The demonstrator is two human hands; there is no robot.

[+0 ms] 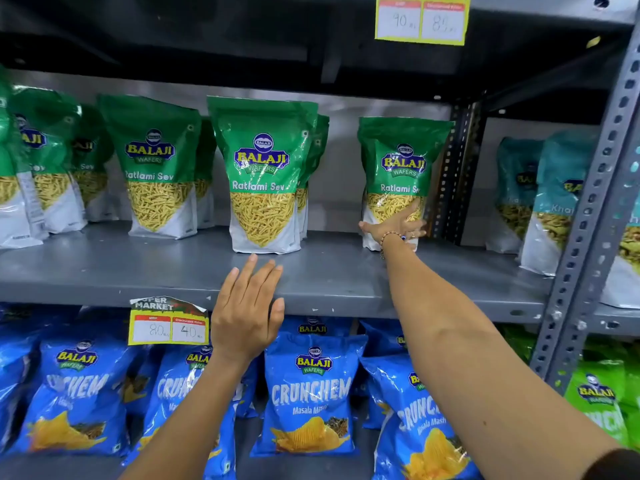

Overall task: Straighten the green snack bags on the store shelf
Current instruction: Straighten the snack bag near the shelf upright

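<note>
Green Ratlami Sev bags stand upright along the grey shelf [138, 268]. The rightmost green bag [401, 157] stands near the shelf post, and my right hand [398, 225] grips its lower front, thumb spread to the left. The middle green bag [263, 174] stands nearer the front edge with another bag behind it. My left hand [247, 306] hovers flat and open just below and in front of that middle bag, touching nothing. A further green bag [156, 168] and several more fill the left side.
A perforated metal post [585, 220] borders the shelf on the right, with teal bags [554, 202] beyond it. Blue Crunchem chip bags [308, 393] fill the shelf below. A yellow price tag [169, 323] hangs on the shelf edge, another price tag [422, 19] above.
</note>
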